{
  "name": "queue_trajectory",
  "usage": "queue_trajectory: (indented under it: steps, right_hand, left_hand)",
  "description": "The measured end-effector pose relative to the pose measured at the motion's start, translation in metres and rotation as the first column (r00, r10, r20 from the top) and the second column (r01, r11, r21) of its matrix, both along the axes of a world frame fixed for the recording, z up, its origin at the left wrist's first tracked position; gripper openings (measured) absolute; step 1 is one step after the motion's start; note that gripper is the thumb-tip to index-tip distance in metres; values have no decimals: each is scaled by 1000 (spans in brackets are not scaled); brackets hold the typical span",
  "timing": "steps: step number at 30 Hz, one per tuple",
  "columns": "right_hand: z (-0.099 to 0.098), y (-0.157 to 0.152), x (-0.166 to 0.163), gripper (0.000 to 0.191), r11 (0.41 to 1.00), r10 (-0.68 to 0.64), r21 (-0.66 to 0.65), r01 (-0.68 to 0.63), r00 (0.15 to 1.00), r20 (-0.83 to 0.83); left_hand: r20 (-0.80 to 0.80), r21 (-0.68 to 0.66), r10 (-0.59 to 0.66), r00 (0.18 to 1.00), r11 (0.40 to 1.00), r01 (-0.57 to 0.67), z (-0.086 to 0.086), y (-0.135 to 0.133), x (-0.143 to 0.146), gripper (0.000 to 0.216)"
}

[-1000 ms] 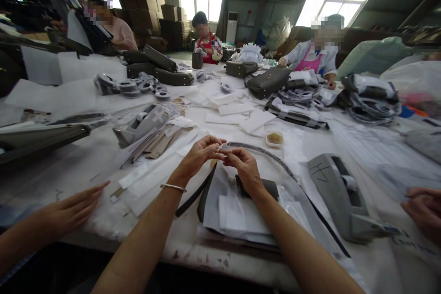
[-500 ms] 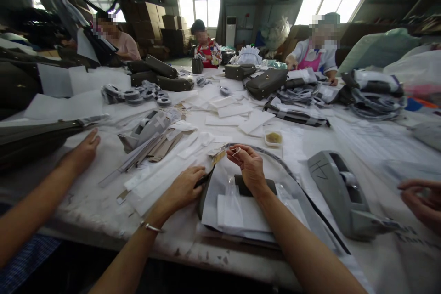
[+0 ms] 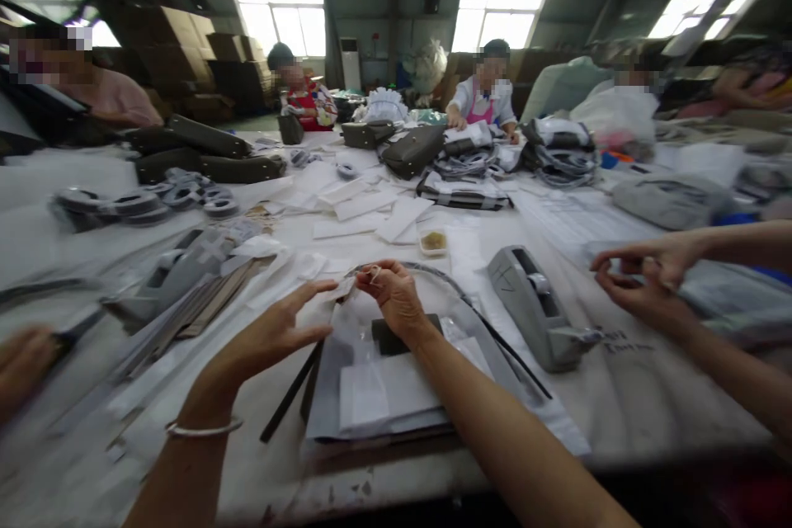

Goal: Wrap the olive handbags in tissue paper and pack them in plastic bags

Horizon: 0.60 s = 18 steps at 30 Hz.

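Observation:
My right hand (image 3: 396, 301) pinches a thin light string loop (image 3: 374, 272) above the far edge of a bag. A small paper tag (image 3: 341, 290) hangs beside these fingertips, blurred. Close on the left is my left hand (image 3: 278, 330), thumb and fingers spread, with nothing held. Under my hands lies the dark bag, covered by white paper sheets (image 3: 393, 388) and clear plastic. Its long wrapped handle (image 3: 461, 289) arches around the far side and down to the right. A dark strap end (image 3: 288, 396) sticks out at the left.
Grey tape dispensers (image 3: 525, 305) (image 3: 170, 272) flank the bag. A small tray (image 3: 432, 242) stands beyond it. Co-workers' hands are at the right (image 3: 649, 272) and left (image 3: 25, 363). Tape rolls (image 3: 133, 205), cardboard strips (image 3: 216, 297) and dark bags (image 3: 413, 150) cover the table.
The view has turned right. My left hand has let go of the strap at the bag's left and risen, fingers spread, toward the tag. My right hand still pinches the string.

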State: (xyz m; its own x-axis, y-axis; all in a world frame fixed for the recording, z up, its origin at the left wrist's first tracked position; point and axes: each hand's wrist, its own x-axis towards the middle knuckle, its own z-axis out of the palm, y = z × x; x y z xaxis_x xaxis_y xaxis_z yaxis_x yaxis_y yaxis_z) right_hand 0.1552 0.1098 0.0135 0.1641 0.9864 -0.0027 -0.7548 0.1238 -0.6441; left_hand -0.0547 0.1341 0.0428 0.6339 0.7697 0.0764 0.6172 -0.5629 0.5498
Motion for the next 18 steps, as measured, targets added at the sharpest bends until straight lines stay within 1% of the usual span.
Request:
queue_trajectory:
  steps: [1, 3, 5, 7, 8, 10, 12, 13, 15, 18]
  right_hand:
    - [1, 0, -1, 17, 999, 40, 11, -40, 999, 11]
    - [1, 1, -3, 17, 994, 108, 21, -109, 993, 45]
    - [0, 2, -3, 18, 990, 138, 21, -139, 988, 66]
    - [-2, 5, -2, 20, 991, 132, 21, -133, 989, 59]
    - [-2, 5, -2, 20, 992, 122, 22, -123, 991, 48]
    - [-2, 6, 0, 19, 996, 89, 19, -89, 996, 15]
    - [-1, 5, 1, 18, 999, 51, -3, -51, 999, -15]
    - [-1, 5, 2, 18, 999, 30, -20, -31, 999, -28]
    - [0, 5, 4, 18, 999, 12, -49, -14, 999, -45]
    - [-1, 6, 7, 17, 996, 41, -70, -48, 995, -93]
  left_hand:
    - [78, 33, 23, 997, 999, -26, 0, 6, 8, 59]
    - [192, 80, 56, 980, 994, -72, -8, 20, 27, 56]
    - [258, 74, 18, 966, 996, -38, -21, 34, 44, 47]
    - [287, 33, -14, 958, 999, 4, -34, 43, 56, 37]
    - [286, 10, -10, 958, 1000, 8, -39, 45, 60, 34]
    - [279, -33, 45, 959, 999, -38, -44, 43, 61, 33]
    - [313, -74, 136, 940, 990, -119, -44, 36, 60, 33]
    - [359, -100, 176, 917, 984, -150, -43, 33, 59, 32]
    - [478, -159, 243, 844, 969, -189, -40, 30, 57, 28]
    - [635, -249, 325, 701, 945, -213, -39, 34, 48, 25]
